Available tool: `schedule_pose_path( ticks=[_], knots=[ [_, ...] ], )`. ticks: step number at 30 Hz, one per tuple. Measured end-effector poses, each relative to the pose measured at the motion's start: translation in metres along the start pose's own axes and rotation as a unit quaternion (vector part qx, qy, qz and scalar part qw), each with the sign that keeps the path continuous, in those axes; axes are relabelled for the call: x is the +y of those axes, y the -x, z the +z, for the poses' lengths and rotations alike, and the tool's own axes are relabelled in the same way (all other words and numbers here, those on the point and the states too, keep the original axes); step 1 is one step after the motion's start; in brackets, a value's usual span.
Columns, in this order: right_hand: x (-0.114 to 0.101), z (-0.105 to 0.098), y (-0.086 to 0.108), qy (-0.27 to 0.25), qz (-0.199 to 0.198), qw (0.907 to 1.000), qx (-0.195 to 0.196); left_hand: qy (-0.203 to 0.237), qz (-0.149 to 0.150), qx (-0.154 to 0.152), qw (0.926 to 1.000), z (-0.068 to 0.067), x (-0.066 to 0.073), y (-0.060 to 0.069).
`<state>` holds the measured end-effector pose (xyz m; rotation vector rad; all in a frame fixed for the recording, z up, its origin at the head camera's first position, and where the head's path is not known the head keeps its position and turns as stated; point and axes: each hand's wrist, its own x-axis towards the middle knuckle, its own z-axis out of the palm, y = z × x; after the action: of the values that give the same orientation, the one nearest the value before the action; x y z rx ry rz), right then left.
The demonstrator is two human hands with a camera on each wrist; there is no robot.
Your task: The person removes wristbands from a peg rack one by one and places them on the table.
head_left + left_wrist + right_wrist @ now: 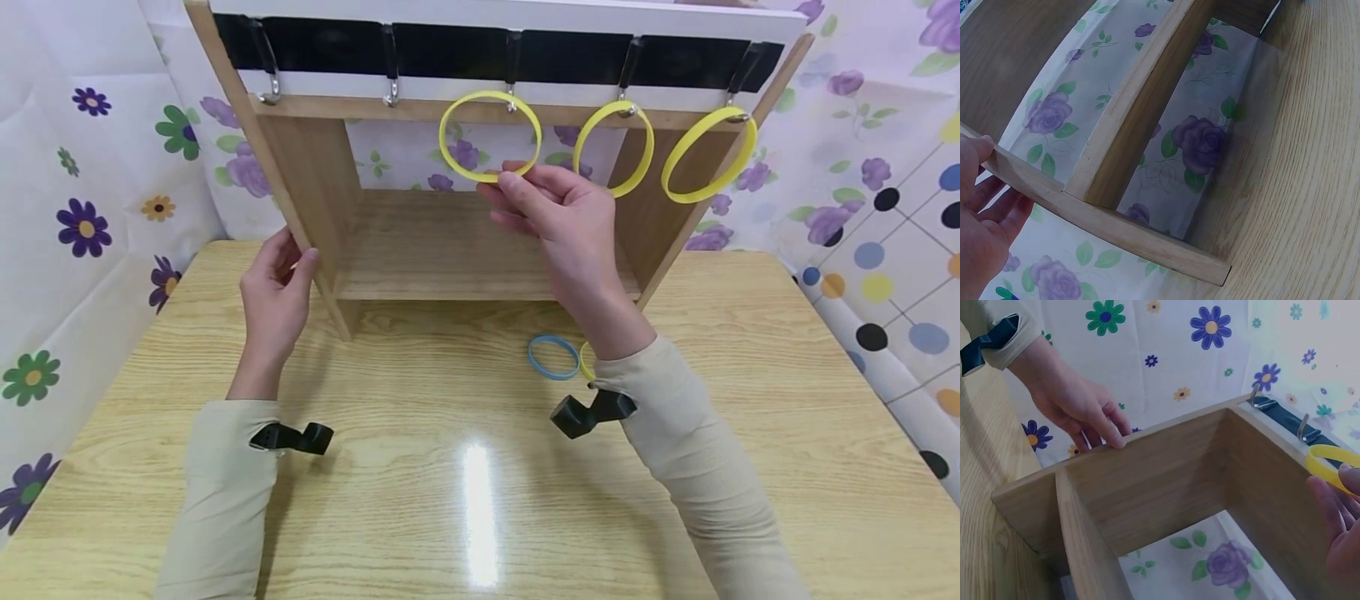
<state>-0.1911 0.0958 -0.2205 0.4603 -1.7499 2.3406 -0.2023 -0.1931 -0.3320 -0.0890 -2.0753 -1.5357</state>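
Two yellow rings [693, 198] on hooks [628, 110] in head view, right hand [558, 204] pinching a third ring [442, 140] by the middle hook [511, 98], blue ring [540, 371] on table [390, 467] — left wrist view, left hand [988, 231] gripping the wooden rack [1104, 219] by its side edge — right wrist view, third ring held near hooks

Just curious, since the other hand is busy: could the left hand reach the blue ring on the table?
Probably yes: the blue ring lies uncovered in front of the wooden shelf, though the left hand would first need to release the shelf's side.
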Motion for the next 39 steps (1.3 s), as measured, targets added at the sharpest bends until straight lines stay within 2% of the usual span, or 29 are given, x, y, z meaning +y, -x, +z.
schedule_pose_path(
  ticks=[8,16,32,39],
  knots=[
    [-0.007,0.005,-0.001,0.021,-0.031,0.9992,-0.014,0.001,-0.002,0.000,1.0000,0.000,-0.001,0.000],
    [-0.013,0.004,0.002,0.015,-0.043,0.9987,-0.021,0.001,-0.003,0.001,1.0000,0.000,-0.002,-0.001],
    [-0.004,-0.016,0.016,0.090,-0.023,0.9928,-0.075,0.003,0.003,0.010,0.9999,0.001,0.001,0.000],
    [0.009,-0.034,0.022,0.105,0.017,0.9910,-0.082,0.002,0.003,0.011,0.9999,0.001,0.001,0.000]
  ],
)
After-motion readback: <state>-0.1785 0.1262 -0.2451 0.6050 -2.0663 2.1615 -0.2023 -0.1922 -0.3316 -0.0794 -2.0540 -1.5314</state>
